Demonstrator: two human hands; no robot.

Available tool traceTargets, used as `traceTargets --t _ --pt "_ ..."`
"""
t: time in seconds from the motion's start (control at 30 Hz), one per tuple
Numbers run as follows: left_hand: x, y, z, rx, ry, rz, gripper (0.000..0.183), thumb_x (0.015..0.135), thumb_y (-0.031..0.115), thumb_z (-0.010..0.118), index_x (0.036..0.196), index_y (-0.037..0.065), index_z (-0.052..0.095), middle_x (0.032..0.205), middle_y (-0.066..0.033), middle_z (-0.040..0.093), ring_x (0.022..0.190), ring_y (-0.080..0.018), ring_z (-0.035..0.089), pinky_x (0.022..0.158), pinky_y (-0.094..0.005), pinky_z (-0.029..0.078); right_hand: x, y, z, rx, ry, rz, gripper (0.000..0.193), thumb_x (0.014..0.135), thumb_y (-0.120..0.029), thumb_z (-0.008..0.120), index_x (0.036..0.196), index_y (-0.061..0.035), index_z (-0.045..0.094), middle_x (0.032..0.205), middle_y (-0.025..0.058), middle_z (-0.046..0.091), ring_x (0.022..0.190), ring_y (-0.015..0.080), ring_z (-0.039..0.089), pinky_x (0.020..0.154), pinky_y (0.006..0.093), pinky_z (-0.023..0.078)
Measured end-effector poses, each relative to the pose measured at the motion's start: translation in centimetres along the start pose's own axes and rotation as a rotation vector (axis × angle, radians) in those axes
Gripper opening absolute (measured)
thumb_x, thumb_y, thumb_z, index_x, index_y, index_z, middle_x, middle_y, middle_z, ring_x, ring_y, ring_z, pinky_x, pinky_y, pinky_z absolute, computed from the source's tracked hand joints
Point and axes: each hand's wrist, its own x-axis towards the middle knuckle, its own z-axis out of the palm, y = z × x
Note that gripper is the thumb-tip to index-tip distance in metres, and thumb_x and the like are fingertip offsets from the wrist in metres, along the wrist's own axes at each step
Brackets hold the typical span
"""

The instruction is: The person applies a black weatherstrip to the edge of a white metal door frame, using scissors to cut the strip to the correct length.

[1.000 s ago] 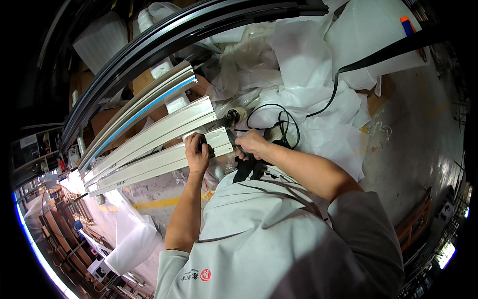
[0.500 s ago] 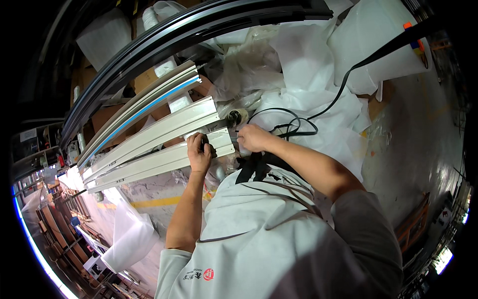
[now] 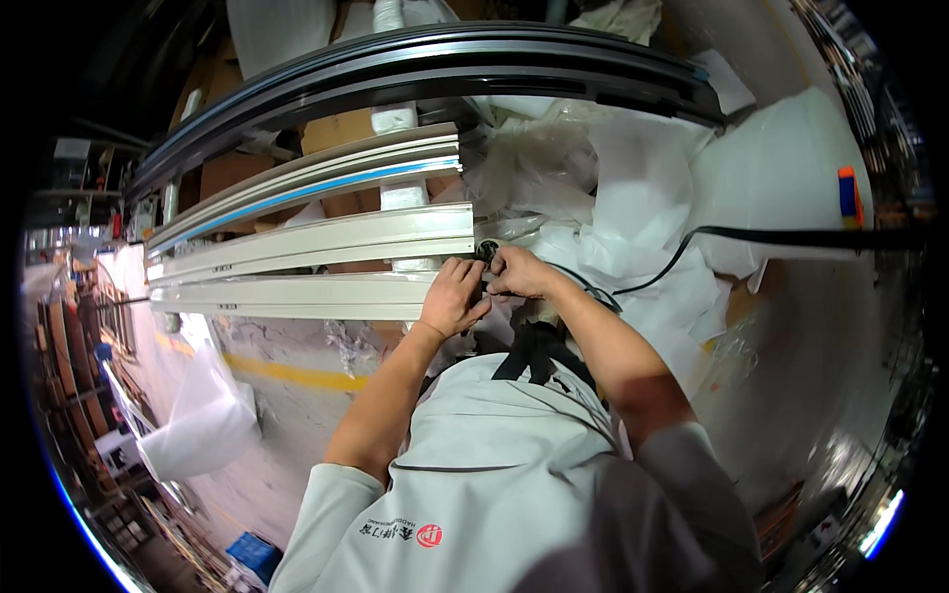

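Closest to my body lies a long cream metal profile (image 3: 297, 298), its right end covered by my left hand (image 3: 456, 299). The fingers of that hand are curled over the end, where a small dark part shows at the fingertips. My right hand (image 3: 521, 274) meets it from the right with fingers pinched together. What sits between the two hands is mostly hidden and too small to name. Just beyond the fingertips is the open end of a roll (image 3: 488, 247). A second cream profile (image 3: 346, 237) runs alongside, farther from me.
Beyond are a profile with a blue strip (image 3: 336, 184) and long dark frame bars (image 3: 425, 71). White wrapped supports (image 3: 403, 196) sit under the profiles. White foam sheeting (image 3: 643, 188) heaps up at right, crossed by a black strap (image 3: 771, 235). A yellow line (image 3: 292, 373) marks the floor.
My left hand has slid rightward along the nearest profile to its end, and both hands now meet there. The view has turned, so the profiles lie more level.
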Motion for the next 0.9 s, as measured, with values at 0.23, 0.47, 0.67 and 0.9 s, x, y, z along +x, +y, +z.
traceTargets --t 0.23,0.47,0.67,0.9 --pt "-0.4 -1.4 0.6 -0.058 -0.014 -0.048 0.058 0.075 0.022 0.073 0.126 0.001 0.055 0.11 -0.017 0.059 0.104 -0.0365 0.054 0.095 -0.0442 0.045 -4.3 5.8 -5.1 -0.351 -0.284 0.03 0.028 0.097 -0.028 0.065 0.087 -0.0021 0.069 0.076 0.0052 0.067 0.072 0.014 0.06 0.069 0.0295 0.048" --pt "-1.2 -1.3 -0.1 -0.072 -0.007 -0.025 0.054 0.076 0.026 0.073 0.121 0.0 0.056 0.107 -0.0146 0.059 0.103 -0.0344 0.053 0.094 -0.0421 0.044 -7.5 -0.2 -5.8 -0.221 -0.272 0.215 0.029 0.099 -0.026 0.063 0.082 -0.0015 0.062 0.066 -0.002 0.055 0.06 0.0085 0.047 0.055 0.0299 0.039" --pt "-1.6 -1.5 -0.2 -0.03 0.02 0.077 0.046 0.079 0.03 0.074 0.117 0.008 0.061 0.108 -0.0146 0.058 0.103 -0.0349 0.053 0.094 -0.0437 0.043 -7.9 0.1 -5.3 0.065 -0.145 0.288 0.018 0.096 -0.016 0.066 0.087 0.0 0.063 0.069 -0.0009 0.057 0.064 0.0084 0.048 0.058 0.0272 0.04" --pt "-1.0 -0.6 -0.4 0.178 -0.074 0.074 0.036 0.082 0.034 0.072 0.111 0.013 0.066 0.105 -0.0118 0.058 0.104 -0.031 0.053 0.091 -0.0438 0.042 -9.6 1.4 -3.7 -0.252 0.121 -0.271 0.016 0.095 -0.015 0.067 0.09 0.0004 0.064 0.071 0.0009 0.062 0.061 0.0084 0.051 0.059 0.0244 0.042"
